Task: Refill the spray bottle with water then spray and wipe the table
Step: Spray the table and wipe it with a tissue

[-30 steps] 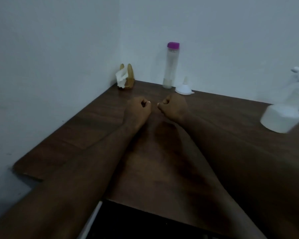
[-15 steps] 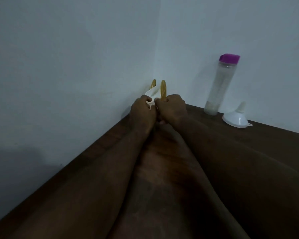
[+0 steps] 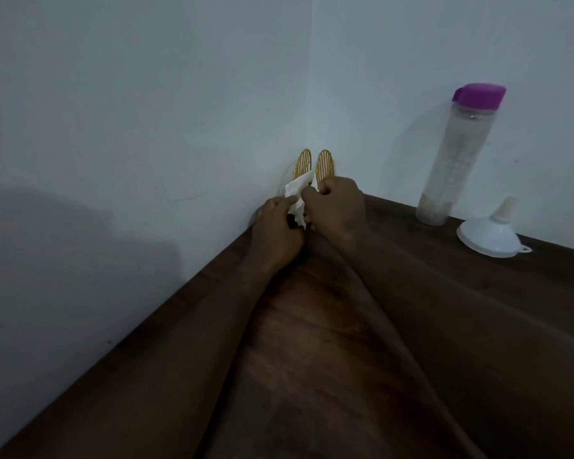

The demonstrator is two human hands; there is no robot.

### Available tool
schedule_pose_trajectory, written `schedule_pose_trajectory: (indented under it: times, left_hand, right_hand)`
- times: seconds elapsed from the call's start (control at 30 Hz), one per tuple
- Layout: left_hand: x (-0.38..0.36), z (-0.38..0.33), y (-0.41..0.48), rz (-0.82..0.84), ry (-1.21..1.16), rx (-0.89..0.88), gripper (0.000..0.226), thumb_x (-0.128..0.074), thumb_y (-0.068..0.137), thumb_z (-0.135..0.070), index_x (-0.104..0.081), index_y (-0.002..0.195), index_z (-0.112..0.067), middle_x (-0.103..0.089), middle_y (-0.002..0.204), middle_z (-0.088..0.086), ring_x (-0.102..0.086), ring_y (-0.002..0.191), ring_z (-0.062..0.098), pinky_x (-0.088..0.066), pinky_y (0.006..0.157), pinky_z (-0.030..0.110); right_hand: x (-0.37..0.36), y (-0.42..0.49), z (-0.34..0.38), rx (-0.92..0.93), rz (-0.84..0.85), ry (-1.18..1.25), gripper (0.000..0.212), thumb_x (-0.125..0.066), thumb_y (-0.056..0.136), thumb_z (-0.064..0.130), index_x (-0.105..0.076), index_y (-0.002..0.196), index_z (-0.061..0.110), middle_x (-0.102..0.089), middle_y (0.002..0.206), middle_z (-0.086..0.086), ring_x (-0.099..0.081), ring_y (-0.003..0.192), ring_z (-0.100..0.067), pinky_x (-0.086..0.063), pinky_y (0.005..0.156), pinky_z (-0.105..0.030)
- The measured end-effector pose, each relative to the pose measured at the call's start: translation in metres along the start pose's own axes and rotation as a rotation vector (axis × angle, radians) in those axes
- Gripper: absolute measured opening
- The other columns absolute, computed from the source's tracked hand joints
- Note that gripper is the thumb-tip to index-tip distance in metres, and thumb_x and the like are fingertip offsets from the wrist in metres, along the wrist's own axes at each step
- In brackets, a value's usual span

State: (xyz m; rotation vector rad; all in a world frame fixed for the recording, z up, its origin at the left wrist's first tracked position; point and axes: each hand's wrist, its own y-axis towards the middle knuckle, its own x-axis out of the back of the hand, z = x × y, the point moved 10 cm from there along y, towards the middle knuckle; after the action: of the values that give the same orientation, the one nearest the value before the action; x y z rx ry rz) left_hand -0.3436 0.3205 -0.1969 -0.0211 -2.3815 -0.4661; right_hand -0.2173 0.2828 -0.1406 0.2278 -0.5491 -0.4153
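A gold wire napkin holder (image 3: 324, 163) stands in the far corner of the dark wooden table (image 3: 312, 359), against the wall. White tissue (image 3: 63, 190) sticks out of it. My left hand (image 3: 277, 231) pinches the tissue from the left. My right hand (image 3: 333, 207) has its fingers curled at the holder's right plate and the tissue. A tall clear water bottle with a purple cap (image 3: 458, 154) stands upright at the back right. A white funnel (image 3: 489, 236) lies mouth-down just in front of it. The spray bottle is out of view.
White walls meet at the corner right behind the napkin holder and run along the table's left edge. Both of my forearms stretch across the middle of the table.
Both hands reached from the table's middle to the corner holder and took hold of the tissue. The view swung left, so the spray bottle left the frame.
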Motion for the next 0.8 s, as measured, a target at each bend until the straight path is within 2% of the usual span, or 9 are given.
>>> schedule_pose_trajectory:
  times: [0.1, 0.17, 0.23, 0.37, 0.43, 0.57, 0.6, 0.7, 0.8]
  left_hand:
    - [0.001, -0.001, -0.003, 0.009, -0.041, 0.026, 0.055, -0.051, 0.079, -0.037, -0.057, 0.130, -0.017, -0.059, 0.126, 0.007, -0.056, 0.114, 0.025, -0.050, 0.096, 0.047]
    - [-0.002, 0.002, -0.005, 0.042, -0.064, 0.036, 0.060, -0.055, 0.075, -0.039, -0.055, 0.131, -0.018, -0.058, 0.129, 0.005, -0.054, 0.117, 0.024, -0.048, 0.098, 0.046]
    - [-0.003, 0.002, -0.005, 0.075, -0.065, 0.040, 0.057, -0.061, 0.076, -0.040, -0.058, 0.129, -0.017, -0.058, 0.129, 0.006, -0.053, 0.118, 0.024, -0.046, 0.101, 0.044]
    - [0.007, -0.009, -0.012, 0.032, -0.094, 0.025, 0.043, -0.065, 0.080, -0.015, -0.063, 0.123, -0.011, -0.053, 0.132, 0.011, -0.049, 0.122, 0.025, -0.040, 0.101, 0.032]
    - [0.021, -0.016, -0.021, -0.071, -0.104, 0.024, 0.030, -0.066, 0.078, -0.009, -0.067, 0.108, -0.010, -0.056, 0.124, 0.012, -0.053, 0.116, 0.026, -0.043, 0.096, 0.028]
    - [0.056, -0.046, -0.066, -0.280, -0.160, -0.089, 0.007, -0.064, 0.081, -0.009, -0.064, 0.085, -0.015, -0.061, 0.098, 0.005, -0.060, 0.094, 0.023, -0.046, 0.079, 0.027]
    - [0.053, -0.058, -0.079, -0.204, -0.252, -0.097, 0.001, -0.063, 0.087, -0.016, -0.063, 0.087, -0.016, -0.063, 0.094, 0.000, -0.062, 0.089, 0.018, -0.046, 0.075, 0.025]
    - [0.010, -0.104, -0.133, 0.327, -0.793, 0.045, 0.029, -0.055, 0.093, -0.042, -0.063, 0.096, -0.014, -0.069, 0.082, -0.001, -0.065, 0.072, 0.010, -0.050, 0.066, 0.025]
    - [-0.013, -0.156, -0.206, 0.740, -0.949, 0.019, 0.039, -0.061, 0.086, -0.042, -0.065, 0.101, -0.006, -0.068, 0.090, 0.008, -0.065, 0.079, 0.017, -0.055, 0.068, 0.029]
  right_hand:
    - [0.013, -0.005, 0.013, 0.004, 0.059, 0.028, 0.037, -0.061, 0.087, 0.018, -0.044, 0.055, 0.013, -0.060, 0.066, -0.020, -0.063, 0.065, -0.027, -0.055, 0.064, -0.035]
    - [0.032, -0.011, 0.022, -0.006, 0.056, 0.043, 0.033, -0.061, 0.086, 0.018, -0.048, 0.057, 0.011, -0.052, 0.061, -0.012, -0.052, 0.060, -0.019, -0.041, 0.057, -0.028]
    - [0.050, -0.019, 0.026, -0.045, 0.062, 0.114, 0.032, -0.061, 0.086, 0.017, -0.050, 0.057, 0.011, -0.051, 0.059, -0.005, -0.050, 0.057, -0.014, -0.041, 0.057, -0.029]
    - [0.087, -0.043, 0.036, -0.049, 0.131, 0.069, 0.022, -0.056, 0.089, 0.015, -0.054, 0.068, 0.007, -0.047, 0.062, 0.001, -0.044, 0.051, -0.004, -0.038, 0.051, -0.014]
    - [0.106, -0.065, 0.040, -0.032, 0.156, 0.018, 0.015, -0.052, 0.092, 0.013, -0.056, 0.079, 0.008, -0.046, 0.068, -0.001, -0.043, 0.057, -0.007, -0.035, 0.050, -0.010]
    - [0.148, -0.120, 0.028, -0.126, 0.042, 0.141, 0.014, -0.060, 0.087, 0.018, -0.060, 0.074, 0.011, -0.061, 0.088, -0.010, -0.059, 0.085, -0.022, -0.048, 0.079, -0.039]
    - [0.156, -0.135, 0.025, -0.153, 0.037, 0.142, 0.013, -0.061, 0.088, 0.018, -0.060, 0.076, 0.013, -0.064, 0.092, -0.010, -0.061, 0.090, -0.024, -0.049, 0.083, -0.040]
    - [0.184, -0.180, 0.013, -0.247, 0.006, 0.217, 0.011, -0.060, 0.093, 0.018, -0.061, 0.083, 0.015, -0.069, 0.097, -0.011, -0.067, 0.094, -0.026, -0.054, 0.088, -0.042]
    - [0.219, -0.226, 0.012, -0.243, -0.072, 0.228, 0.014, -0.057, 0.098, 0.018, -0.061, 0.085, 0.014, -0.070, 0.094, -0.009, -0.067, 0.088, -0.022, -0.057, 0.084, -0.041]
